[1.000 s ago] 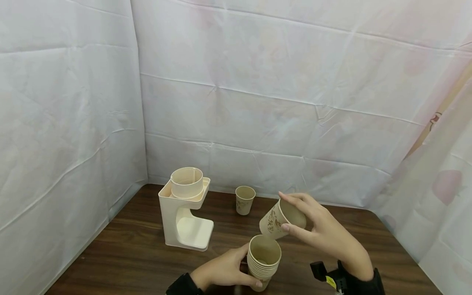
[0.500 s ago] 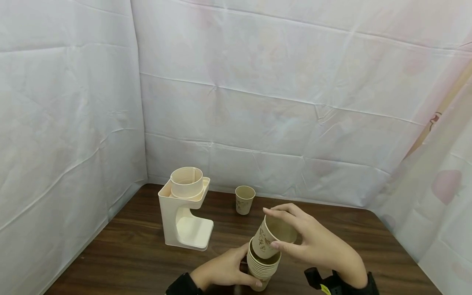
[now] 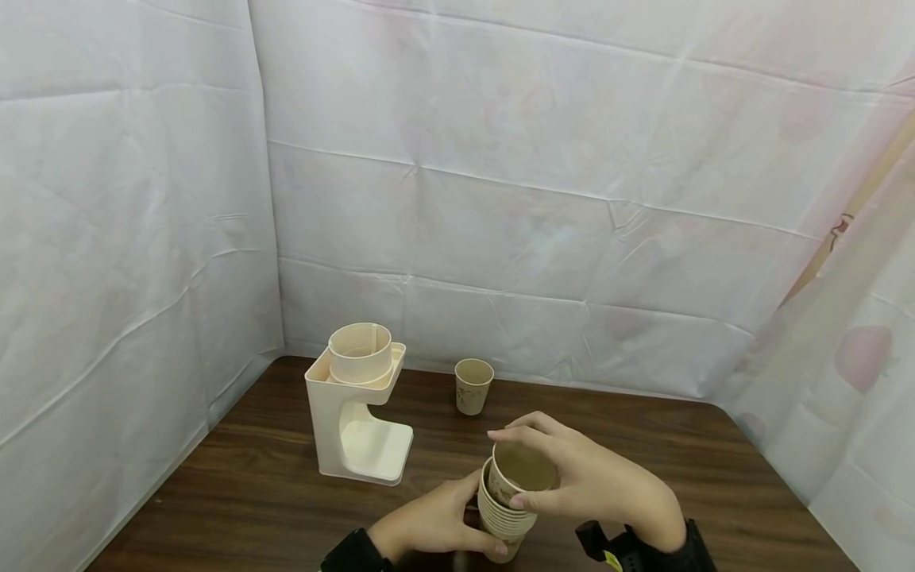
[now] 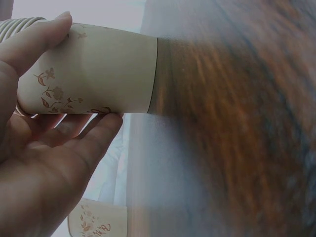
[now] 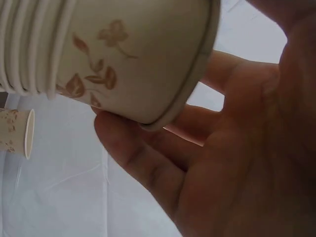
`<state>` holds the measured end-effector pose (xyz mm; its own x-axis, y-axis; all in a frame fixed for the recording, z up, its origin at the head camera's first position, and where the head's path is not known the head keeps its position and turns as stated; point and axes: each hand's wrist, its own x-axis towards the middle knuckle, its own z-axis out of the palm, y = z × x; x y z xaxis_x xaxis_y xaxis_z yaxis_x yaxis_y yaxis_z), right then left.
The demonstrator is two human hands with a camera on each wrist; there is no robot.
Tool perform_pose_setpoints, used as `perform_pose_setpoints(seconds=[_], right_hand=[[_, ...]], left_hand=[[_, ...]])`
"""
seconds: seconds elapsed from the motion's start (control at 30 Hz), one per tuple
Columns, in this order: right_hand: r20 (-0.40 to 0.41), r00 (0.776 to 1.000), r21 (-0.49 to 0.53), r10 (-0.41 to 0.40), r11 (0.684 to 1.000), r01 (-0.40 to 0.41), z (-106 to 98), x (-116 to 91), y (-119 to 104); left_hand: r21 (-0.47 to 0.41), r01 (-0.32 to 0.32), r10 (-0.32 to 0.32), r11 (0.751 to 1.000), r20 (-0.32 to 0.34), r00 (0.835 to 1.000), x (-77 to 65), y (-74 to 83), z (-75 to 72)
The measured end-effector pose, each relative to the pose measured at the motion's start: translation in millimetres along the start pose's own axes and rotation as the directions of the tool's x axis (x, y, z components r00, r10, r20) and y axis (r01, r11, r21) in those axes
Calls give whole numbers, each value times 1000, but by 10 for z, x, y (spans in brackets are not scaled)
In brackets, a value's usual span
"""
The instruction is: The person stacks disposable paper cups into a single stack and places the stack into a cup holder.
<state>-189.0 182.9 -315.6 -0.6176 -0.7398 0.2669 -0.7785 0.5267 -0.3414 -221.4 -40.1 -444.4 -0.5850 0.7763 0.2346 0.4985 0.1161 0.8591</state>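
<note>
A stack of beige paper cups [image 3: 504, 522] stands near the table's front edge, and my left hand [image 3: 438, 521] grips it around the side. In the left wrist view, the lowest cup [image 4: 98, 69] of this stack has its base right at the wood surface. My right hand [image 3: 596, 482] holds another paper cup [image 3: 525, 467] by its rim, thumb on the near side and fingers on the far side. That cup sits partly down inside the stack's mouth. Brown leaf and flower prints show on the cup wall [image 5: 143, 59] in the right wrist view.
A cream plastic stand [image 3: 329, 429] with a round open tube [image 3: 360, 357] on top is at the left. One single paper cup [image 3: 472, 391] stands upright towards the back of the dark wooden table [image 3: 243, 492]. White cloth [image 3: 500, 175] hangs behind.
My right hand has come down and to the left, bringing its cup from above the stack into the stack's mouth. My left hand keeps its grip on the stack.
</note>
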Motion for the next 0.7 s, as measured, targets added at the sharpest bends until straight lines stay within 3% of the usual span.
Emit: perform_pose_setpoints(seconds=[0.43, 0.7], right_hand=[[119, 992, 44, 40, 998, -46, 78, 42, 68], [138, 990, 53, 29, 998, -37, 122, 58, 112]], left_hand=[[18, -6, 6, 1000, -4, 1000, -8, -2, 3], [25, -4, 4, 1000, -4, 1000, -12, -9, 4]])
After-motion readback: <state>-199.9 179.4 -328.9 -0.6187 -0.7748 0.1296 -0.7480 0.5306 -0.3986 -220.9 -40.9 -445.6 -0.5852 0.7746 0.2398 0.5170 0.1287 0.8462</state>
